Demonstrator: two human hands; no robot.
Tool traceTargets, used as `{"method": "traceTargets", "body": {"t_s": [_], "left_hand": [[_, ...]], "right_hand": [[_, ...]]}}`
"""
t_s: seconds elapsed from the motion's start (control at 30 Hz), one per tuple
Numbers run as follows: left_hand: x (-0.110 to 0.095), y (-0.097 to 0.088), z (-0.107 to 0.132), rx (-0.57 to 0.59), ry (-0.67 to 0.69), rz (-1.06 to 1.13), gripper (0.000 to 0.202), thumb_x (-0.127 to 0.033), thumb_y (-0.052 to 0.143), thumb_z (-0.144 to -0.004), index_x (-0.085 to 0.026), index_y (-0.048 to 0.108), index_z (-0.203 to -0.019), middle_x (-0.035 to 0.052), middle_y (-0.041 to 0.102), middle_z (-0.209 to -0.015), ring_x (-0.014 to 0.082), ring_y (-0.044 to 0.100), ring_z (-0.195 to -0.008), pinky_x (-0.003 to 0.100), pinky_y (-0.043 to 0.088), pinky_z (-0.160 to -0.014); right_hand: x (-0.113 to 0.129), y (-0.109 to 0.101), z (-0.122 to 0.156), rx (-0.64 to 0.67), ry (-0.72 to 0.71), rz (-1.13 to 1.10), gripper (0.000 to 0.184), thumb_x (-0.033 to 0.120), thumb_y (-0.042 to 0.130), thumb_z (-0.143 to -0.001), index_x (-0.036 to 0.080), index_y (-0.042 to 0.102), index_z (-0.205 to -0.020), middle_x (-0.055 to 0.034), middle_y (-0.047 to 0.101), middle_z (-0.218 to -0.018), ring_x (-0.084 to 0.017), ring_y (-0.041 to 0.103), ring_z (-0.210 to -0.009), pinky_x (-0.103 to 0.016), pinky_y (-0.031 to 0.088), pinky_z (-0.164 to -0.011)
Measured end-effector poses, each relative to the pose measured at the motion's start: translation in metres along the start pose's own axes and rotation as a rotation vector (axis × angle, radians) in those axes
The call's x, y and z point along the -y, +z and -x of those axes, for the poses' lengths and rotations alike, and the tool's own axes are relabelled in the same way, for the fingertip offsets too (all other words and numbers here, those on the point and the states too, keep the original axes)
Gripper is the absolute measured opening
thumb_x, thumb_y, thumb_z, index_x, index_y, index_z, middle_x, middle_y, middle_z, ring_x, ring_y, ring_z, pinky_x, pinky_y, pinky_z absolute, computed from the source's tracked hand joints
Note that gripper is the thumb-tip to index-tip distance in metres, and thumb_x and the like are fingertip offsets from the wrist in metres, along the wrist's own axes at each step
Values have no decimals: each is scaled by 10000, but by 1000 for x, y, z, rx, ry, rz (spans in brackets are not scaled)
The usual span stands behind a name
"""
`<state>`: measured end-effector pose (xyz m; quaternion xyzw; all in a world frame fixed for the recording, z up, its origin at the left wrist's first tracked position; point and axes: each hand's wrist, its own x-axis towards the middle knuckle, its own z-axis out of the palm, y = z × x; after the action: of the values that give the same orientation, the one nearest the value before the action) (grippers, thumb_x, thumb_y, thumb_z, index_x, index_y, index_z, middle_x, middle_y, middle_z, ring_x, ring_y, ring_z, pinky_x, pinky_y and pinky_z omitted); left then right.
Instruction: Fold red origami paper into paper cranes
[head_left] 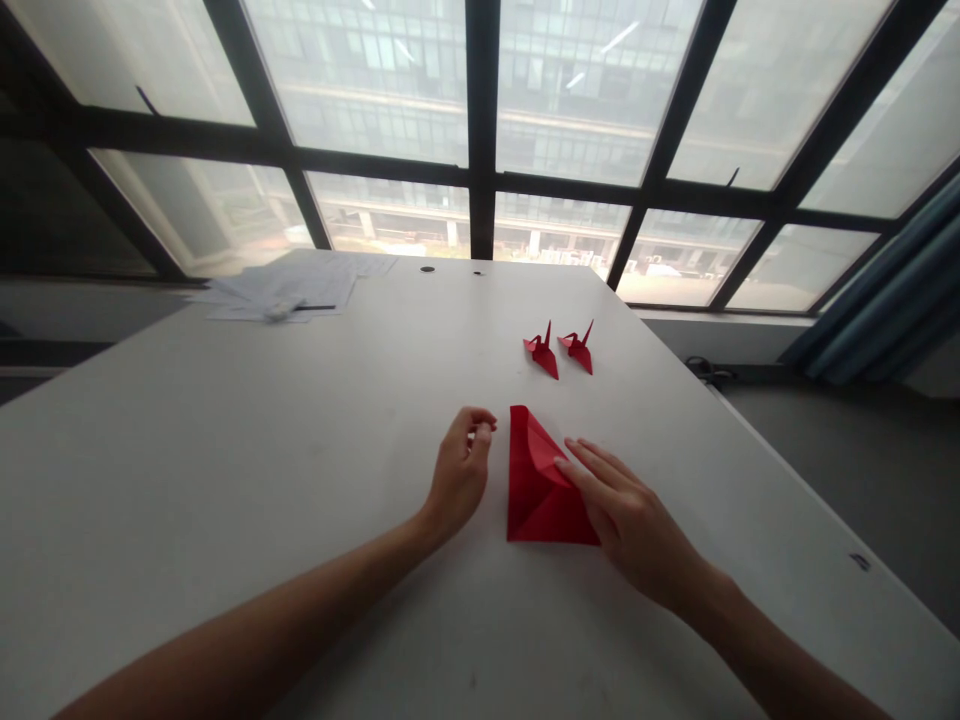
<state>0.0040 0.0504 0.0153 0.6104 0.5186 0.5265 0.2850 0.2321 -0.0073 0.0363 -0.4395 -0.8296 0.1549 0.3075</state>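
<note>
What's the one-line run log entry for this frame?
right hand: flat on red folded paper | left hand: curled beside it, empty | two red paper cranes behind | white table

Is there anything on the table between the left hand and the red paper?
Nothing visible. The left hand hovers just left of the folded red paper, with only bare white table in the gap. The right hand already presses on the paper.
</note>
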Motion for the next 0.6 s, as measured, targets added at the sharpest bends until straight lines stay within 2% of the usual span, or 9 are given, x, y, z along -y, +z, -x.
{"method": "traceTargets", "body": {"t_s": [0.07,0.1,0.17,0.23,0.3,0.37,0.43,0.5,0.6], "left_hand": [[5,-3,-7,-69,-31,60,213,-296,407,-982,-199,592,-1021,46,659,-996,191,618,-891,312,489,-788],[6,-3,-8,-52,-1,56,226,-284,409,-978,-199,601,-1061,53,661,-1039,195,620,-924,318,491,-806],[6,-4,-6,78,141,-27,243,-245,448,-958,-211,629,-1117,60,659,-1119,206,610,-1020,346,483,-888],[3,-2,1,279,327,-185,251,-205,525,-922,-242,671,-1123,52,654,-1184,223,574,-1132,385,439,-997],[0,0,9,448,452,-347,267,-194,595,-892,-282,700,-1121,37,642,-1253,240,535,-1211,418,389,-1064],[-2,2,15,545,509,-445,276,-216,630,-890,-302,706,-1140,31,623,-1316,250,511,-1259,436,358,-1097],[-3,3,16,607,537,-485,288,-251,614,-920,-312,693,-1190,32,604,-1365,250,489,-1306,439,343,-1117],[-3,2,16,671,564,-497,318,-283,575,-957,-330,662,-1259,26,585,-1408,250,459,-1356,441,326,-1138],[-4,0,14,788,632,-502,392,-293,548,-977,-356,586,-1362,8,550,-1463,262,405,-1418,483,257,-1189]], "right_hand": [[5,5,3,105,-40,89,558,91,478,-931,317,537,-1438,-30,422,-1570,-290,318,-1481,-558,363,-1176],[7,7,5,148,-47,118,535,113,523,-924,317,560,-1417,-38,413,-1576,-311,303,-1485,-576,356,-1173],[9,11,7,213,-40,148,491,202,631,-900,320,598,-1375,-53,416,-1575,-352,307,-1477,-610,337,-1166],[9,13,7,237,-24,138,454,283,689,-877,327,635,-1325,-53,455,-1550,-360,353,-1450,-607,342,-1159],[4,12,4,162,28,117,371,292,660,-895,312,673,-1265,-59,532,-1484,-330,439,-1393,-561,374,-1145],[-6,9,-1,-3,154,105,317,273,610,-916,270,697,-1221,-89,611,-1385,-305,524,-1306,-523,411,-1114],[-20,4,-6,-150,348,67,351,312,635,-895,223,690,-1231,-130,670,-1273,-313,600,-1193,-518,465,-1044],[-34,-1,-11,-144,541,-79,459,380,733,-816,200,682,-1236,-136,722,-1137,-293,688,-980,-470,549,-894],[-47,-5,-14,-71,661,-297,479,381,820,-717,171,719,-1136,-93,760,-895,-239,705,-757,-363,573,-703]]}}
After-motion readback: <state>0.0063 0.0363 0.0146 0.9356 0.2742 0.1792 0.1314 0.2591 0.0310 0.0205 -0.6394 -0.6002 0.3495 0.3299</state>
